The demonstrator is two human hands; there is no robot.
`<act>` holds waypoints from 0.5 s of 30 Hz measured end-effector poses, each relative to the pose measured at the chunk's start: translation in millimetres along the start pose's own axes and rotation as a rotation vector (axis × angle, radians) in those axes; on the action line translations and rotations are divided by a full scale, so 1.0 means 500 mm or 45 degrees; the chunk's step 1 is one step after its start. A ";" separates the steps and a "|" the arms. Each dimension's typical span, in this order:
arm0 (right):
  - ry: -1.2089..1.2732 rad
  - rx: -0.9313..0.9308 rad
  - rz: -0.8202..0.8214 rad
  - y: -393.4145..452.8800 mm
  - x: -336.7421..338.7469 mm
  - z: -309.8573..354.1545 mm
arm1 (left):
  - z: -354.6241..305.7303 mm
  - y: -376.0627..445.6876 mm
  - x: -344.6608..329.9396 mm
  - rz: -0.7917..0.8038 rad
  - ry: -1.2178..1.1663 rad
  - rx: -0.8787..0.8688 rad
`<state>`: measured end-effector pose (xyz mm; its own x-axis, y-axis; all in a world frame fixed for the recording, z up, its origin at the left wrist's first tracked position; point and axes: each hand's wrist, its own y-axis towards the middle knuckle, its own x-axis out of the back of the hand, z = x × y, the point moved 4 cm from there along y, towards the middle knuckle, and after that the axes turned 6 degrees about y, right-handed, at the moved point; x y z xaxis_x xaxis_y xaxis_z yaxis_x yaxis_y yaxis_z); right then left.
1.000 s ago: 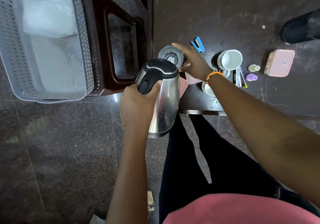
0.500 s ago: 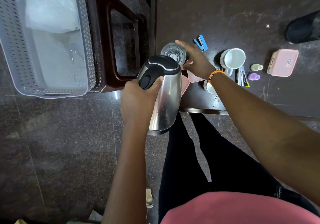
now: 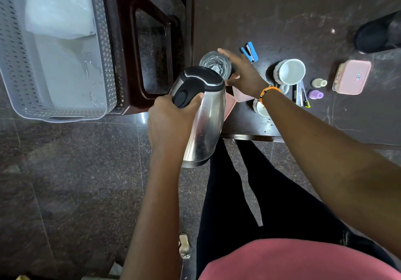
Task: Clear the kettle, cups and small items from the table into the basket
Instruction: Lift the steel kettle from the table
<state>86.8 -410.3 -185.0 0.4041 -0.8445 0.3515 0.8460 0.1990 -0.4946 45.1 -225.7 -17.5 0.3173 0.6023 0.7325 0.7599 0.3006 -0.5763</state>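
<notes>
- Left hand (image 3: 171, 120) grips the black handle of the steel electric kettle (image 3: 204, 115), held off the dark desk's (image 3: 282, 15) near edge.
- Right hand (image 3: 245, 74), fingers spread, seems to touch the clear drinking glass (image 3: 213, 64).
- Grey perforated plastic basket (image 3: 104, 41) sits far left.

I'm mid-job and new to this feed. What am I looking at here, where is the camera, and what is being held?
There is no machine: a person works with bare hands, and the one camera sits on their head, looking down. The left hand grips the steel kettle by its black handle, off the table's edge. The right hand reaches, open, beside a glass; I cannot tell if it touches. On the dark table lie a blue stapler, a white cup, two small bottles and a pink box. The grey basket waits at the left, on a stool.
</notes>
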 end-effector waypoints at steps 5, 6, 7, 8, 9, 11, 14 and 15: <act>-0.002 0.002 0.001 -0.002 0.000 0.003 | 0.002 0.001 0.001 0.008 -0.009 -0.015; -0.010 0.004 0.000 -0.002 0.000 0.003 | 0.002 0.001 0.001 0.009 -0.008 -0.012; -0.011 0.007 0.002 -0.002 0.000 0.004 | 0.003 0.001 0.000 0.010 -0.007 -0.009; -0.007 0.006 0.006 -0.003 0.000 0.004 | 0.003 0.001 0.000 0.011 -0.007 -0.005; -0.002 0.003 0.010 -0.003 0.000 0.005 | 0.003 0.001 0.000 0.010 -0.010 -0.001; 0.011 -0.005 0.018 -0.005 0.000 0.006 | 0.004 0.001 0.000 0.011 -0.019 0.002; 0.014 -0.011 0.022 -0.007 -0.001 0.006 | 0.004 0.002 0.002 0.007 -0.027 0.004; 0.013 -0.013 0.017 -0.007 -0.001 0.005 | 0.004 0.002 0.002 0.008 -0.028 -0.001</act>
<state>84.4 -409.4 -181.3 0.4121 -0.8466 0.3369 0.8370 0.2056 -0.5072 45.0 -223.5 -18.0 0.3095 0.6201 0.7209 0.7585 0.2962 -0.5804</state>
